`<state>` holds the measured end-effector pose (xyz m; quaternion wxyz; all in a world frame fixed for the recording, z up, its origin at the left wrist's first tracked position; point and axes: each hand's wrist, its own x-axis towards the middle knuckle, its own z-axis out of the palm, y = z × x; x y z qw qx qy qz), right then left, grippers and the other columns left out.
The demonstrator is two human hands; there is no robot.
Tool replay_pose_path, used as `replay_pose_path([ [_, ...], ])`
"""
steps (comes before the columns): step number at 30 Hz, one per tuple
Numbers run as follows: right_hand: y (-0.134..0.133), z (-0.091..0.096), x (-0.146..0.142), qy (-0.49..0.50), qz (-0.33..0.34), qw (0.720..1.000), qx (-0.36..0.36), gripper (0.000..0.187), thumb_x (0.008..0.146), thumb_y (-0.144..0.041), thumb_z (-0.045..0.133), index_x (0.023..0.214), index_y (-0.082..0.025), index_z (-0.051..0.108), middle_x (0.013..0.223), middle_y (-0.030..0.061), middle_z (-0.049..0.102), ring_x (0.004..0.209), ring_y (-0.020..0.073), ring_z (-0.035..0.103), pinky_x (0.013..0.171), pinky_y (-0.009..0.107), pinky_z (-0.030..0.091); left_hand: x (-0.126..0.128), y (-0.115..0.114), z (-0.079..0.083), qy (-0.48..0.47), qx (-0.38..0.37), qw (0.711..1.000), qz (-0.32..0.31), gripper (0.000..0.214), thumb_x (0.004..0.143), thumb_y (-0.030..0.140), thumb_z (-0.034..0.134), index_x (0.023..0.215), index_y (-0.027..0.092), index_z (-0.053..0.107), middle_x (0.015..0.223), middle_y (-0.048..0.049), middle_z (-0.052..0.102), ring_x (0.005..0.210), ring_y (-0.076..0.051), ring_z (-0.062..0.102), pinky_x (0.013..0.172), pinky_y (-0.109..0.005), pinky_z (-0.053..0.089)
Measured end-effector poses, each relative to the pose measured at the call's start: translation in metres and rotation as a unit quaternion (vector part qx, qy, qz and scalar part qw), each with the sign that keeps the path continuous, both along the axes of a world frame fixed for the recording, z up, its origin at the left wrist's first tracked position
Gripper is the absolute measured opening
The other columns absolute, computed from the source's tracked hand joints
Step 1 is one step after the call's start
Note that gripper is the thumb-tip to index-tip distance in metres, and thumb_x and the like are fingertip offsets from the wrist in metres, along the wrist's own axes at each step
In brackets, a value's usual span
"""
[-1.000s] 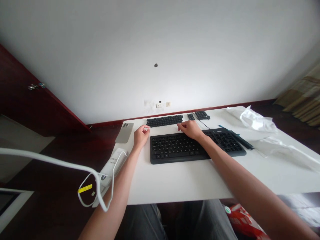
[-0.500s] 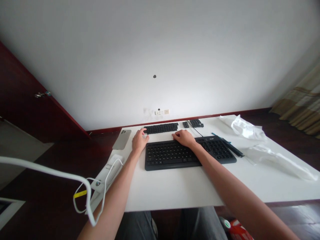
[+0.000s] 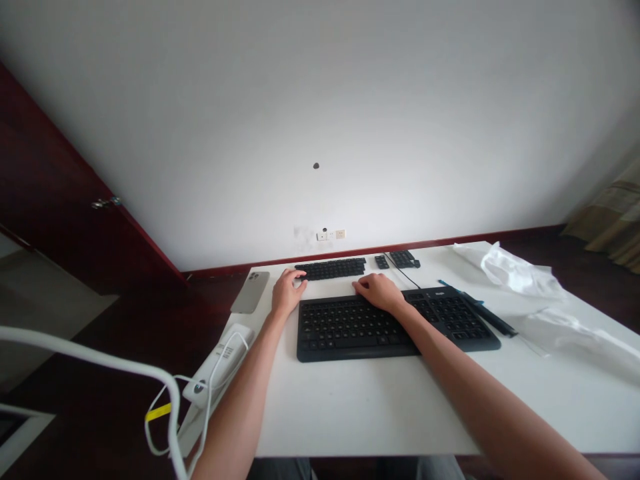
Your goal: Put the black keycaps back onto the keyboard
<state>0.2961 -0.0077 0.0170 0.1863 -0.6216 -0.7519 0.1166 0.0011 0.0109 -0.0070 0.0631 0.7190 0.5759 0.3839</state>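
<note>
A black keyboard [image 3: 395,327] lies on the white table [image 3: 375,407] in front of me. Behind it runs a row of loose black keycaps [image 3: 334,269]. My left hand [image 3: 287,293] is off the keyboard's upper left corner, with curled fingertips touching the left end of that row. What it pinches, if anything, is too small to see. My right hand [image 3: 379,291] rests palm down on the keyboard's top row. Its fingers are bent and pressed together over the keys, hiding what is under them.
A grey phone [image 3: 250,292] lies at the table's far left. Two small keycap clusters [image 3: 404,259] sit behind the keyboard's right end. A dark pen-like tool [image 3: 485,312] and crumpled clear plastic [image 3: 517,272] are on the right. A white box with a cable [image 3: 219,360] hangs over the left edge.
My left hand has reached forward from beside the keyboard to the left end of the keycap row. My right hand stays at the keyboard's top row. The view has shifted slightly.
</note>
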Motion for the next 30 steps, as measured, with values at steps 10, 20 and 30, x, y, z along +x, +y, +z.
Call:
replay_pose_path([
  [10,-0.0006,-0.0013,-0.0006,-0.006,-0.006,1.0,0.003,0.04,0.097,-0.044,0.053,0.066,-0.023,0.068,0.071,0.0061,0.07,0.072,0.0203,0.063,0.064,0.028,0.034,0.0017,-0.0029,0.0032,0.032,-0.041,0.999,-0.01,0.026,0.09,0.024,0.068,0.113,0.03,0.076,0.116,-0.0029,0.063,0.091,-0.014,0.067,0.082,-0.027,0.051],
  [20,-0.001,-0.0018,-0.0004,-0.003,-0.008,1.0,0.005,0.041,0.096,-0.046,0.052,0.067,-0.023,0.069,0.071,0.0064,0.068,0.072,0.0206,0.063,0.063,0.029,0.033,0.001,-0.0022,0.0022,0.046,-0.04,0.998,-0.008,0.021,0.091,0.023,0.066,0.108,0.028,0.077,0.116,-0.003,0.065,0.104,-0.018,0.067,0.091,-0.028,0.052],
  [30,-0.0009,-0.001,0.0001,-0.003,-0.003,1.0,-0.001,0.039,0.097,-0.044,0.053,0.071,-0.024,0.074,0.073,0.0061,0.07,0.075,0.021,0.064,0.065,0.028,0.035,0.0004,-0.0017,0.0005,0.044,-0.025,0.999,-0.009,0.016,0.089,0.021,0.066,0.1,0.028,0.076,0.117,-0.001,0.069,0.105,-0.017,0.067,0.088,-0.027,0.051],
])
